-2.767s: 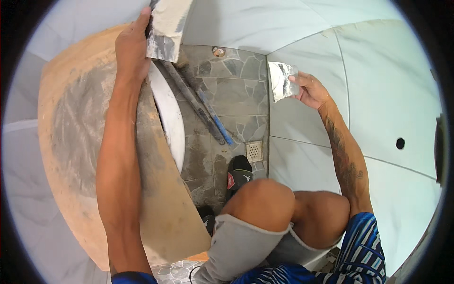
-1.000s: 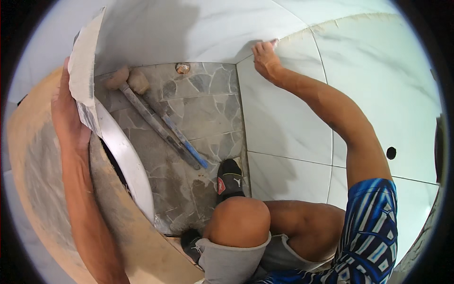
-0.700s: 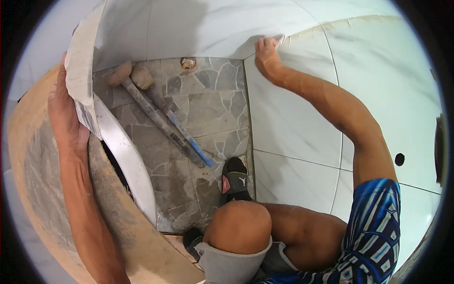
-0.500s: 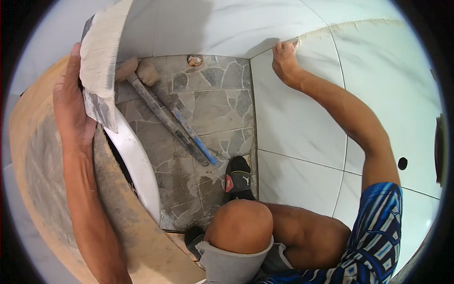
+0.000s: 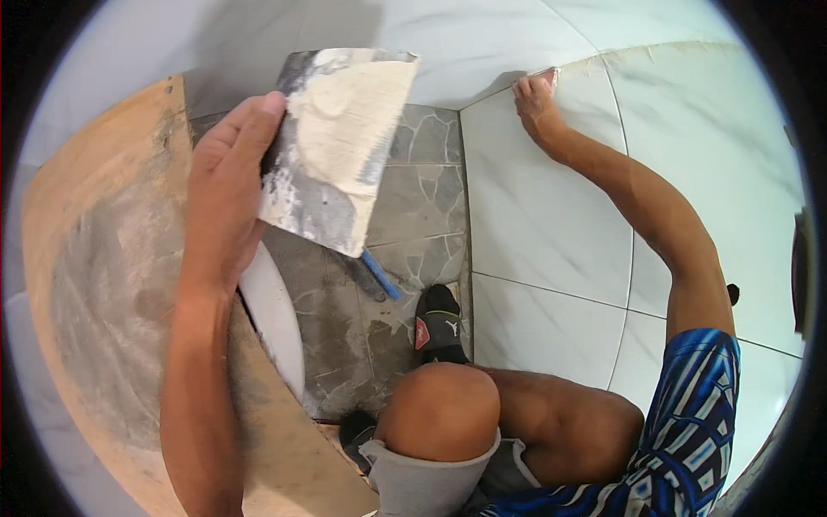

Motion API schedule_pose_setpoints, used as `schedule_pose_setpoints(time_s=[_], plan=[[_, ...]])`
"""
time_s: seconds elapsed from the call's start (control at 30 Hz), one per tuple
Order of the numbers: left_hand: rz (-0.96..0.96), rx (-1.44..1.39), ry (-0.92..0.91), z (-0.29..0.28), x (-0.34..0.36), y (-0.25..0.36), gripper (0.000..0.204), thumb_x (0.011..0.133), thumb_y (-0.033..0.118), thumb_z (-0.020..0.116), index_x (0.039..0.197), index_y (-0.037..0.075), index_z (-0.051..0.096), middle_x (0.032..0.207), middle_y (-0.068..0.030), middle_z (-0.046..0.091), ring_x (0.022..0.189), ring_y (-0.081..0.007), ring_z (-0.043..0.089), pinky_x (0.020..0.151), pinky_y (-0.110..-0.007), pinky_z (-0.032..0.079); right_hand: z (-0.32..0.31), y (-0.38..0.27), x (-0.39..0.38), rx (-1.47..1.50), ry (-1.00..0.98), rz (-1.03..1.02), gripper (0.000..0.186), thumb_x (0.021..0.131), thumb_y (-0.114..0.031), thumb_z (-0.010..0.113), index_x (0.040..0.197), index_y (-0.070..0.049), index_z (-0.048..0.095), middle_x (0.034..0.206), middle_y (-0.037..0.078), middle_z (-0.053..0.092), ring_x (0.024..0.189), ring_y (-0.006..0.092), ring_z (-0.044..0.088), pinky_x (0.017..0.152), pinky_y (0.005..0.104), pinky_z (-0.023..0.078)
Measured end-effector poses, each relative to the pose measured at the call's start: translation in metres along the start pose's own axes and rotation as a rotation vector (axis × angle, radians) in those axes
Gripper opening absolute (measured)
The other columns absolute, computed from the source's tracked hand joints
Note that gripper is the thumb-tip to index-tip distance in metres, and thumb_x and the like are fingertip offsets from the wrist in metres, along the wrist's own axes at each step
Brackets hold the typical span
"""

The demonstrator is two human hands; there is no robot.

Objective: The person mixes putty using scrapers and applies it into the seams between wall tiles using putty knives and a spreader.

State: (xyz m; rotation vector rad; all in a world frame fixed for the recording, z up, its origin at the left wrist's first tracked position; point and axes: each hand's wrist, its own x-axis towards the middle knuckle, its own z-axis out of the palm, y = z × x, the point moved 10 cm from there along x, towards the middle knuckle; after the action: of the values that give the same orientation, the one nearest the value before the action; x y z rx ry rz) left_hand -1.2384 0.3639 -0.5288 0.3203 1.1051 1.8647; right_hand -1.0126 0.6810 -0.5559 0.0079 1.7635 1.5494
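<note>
My left hand (image 5: 220,185) grips a thin, flat grey plate (image 5: 301,207) by its left edge, thumb on top. A thick layer of cream-coloured paste (image 5: 345,116) covers much of the plate, which is held tilted above the floor. Out at the far right, my right hand (image 5: 538,112) is closed round a small flat reddish piece (image 5: 549,78), perhaps a scraper. It presses against the joint between the white wall tiles. Along that joint, further right, runs a smear of cream paste (image 5: 659,50).
On the stone-patterned floor (image 5: 418,202) lies a tool with a blue handle (image 5: 381,274) beside a dark handle, mostly behind the plate. A white curved rim (image 5: 276,319) and a dusty wooden board (image 5: 112,284) stand on the left. My shoe (image 5: 438,319) rests near the tiled wall (image 5: 543,233).
My left hand has carried the pasted plate rightward, covering the upper ends of the tools on the floor. My right hand has slid slightly right along the joint, showing the reddish piece more.
</note>
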Motion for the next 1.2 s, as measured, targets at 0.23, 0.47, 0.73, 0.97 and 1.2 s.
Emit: schedule_pose_setpoints(time_s=[0.23,0.47,0.73,0.97,1.2], plan=[[-0.042,0.0,-0.04,-0.004,-0.002,-0.003,0.026,0.1,0.022,0.052,0.099,-0.001,0.065,0.084,0.0026,0.064,0.07,-0.0012,0.054,0.062,-0.019,0.044,-0.035,0.017,-0.009,-0.076,-0.153,-0.005,0.026,0.079,-0.023,0.061,0.1,-0.011,0.071,0.097,0.007,0.053,0.093,0.0265,0.042,0.072,0.0406,0.032],[-0.053,-0.055,-0.031,-0.013,0.0,-0.013,0.027,0.099,0.024,0.054,0.096,0.001,0.066,0.081,0.0031,0.063,0.067,-0.0014,0.053,0.061,-0.018,0.043,-0.036,0.032,-0.028,-0.01,-0.189,-0.065,0.025,0.08,-0.021,0.06,0.098,-0.008,0.07,0.097,0.008,0.053,0.095,0.0247,0.043,0.074,0.0389,0.032],[0.004,-0.013,-0.103,-0.011,0.002,-0.003,0.029,0.097,0.026,0.056,0.088,0.0,0.067,0.073,0.0051,0.059,0.063,-0.0024,0.049,0.06,-0.021,0.041,-0.027,0.038,-0.027,0.153,-0.056,-0.119,0.022,0.086,-0.022,0.056,0.096,-0.013,0.073,0.098,0.006,0.056,0.098,0.0224,0.045,0.078,0.0356,0.033],[-0.02,0.037,-0.05,-0.002,0.003,-0.008,0.029,0.097,0.025,0.056,0.089,0.0,0.068,0.073,0.0051,0.058,0.063,-0.0021,0.048,0.059,-0.021,0.041,-0.019,0.01,-0.013,-0.008,0.115,-0.042,0.023,0.086,-0.021,0.056,0.099,-0.01,0.072,0.101,0.007,0.058,0.097,0.0241,0.047,0.075,0.0377,0.034],[-0.047,0.065,-0.042,0.004,-0.002,-0.006,0.028,0.097,0.024,0.055,0.095,-0.001,0.068,0.078,0.0043,0.061,0.067,-0.0019,0.051,0.063,-0.02,0.042,-0.032,-0.028,0.01,0.319,-0.149,-0.126,0.022,0.085,-0.02,0.056,0.093,-0.009,0.073,0.104,0.007,0.058,0.103,0.0237,0.047,0.08,0.0345,0.035]])
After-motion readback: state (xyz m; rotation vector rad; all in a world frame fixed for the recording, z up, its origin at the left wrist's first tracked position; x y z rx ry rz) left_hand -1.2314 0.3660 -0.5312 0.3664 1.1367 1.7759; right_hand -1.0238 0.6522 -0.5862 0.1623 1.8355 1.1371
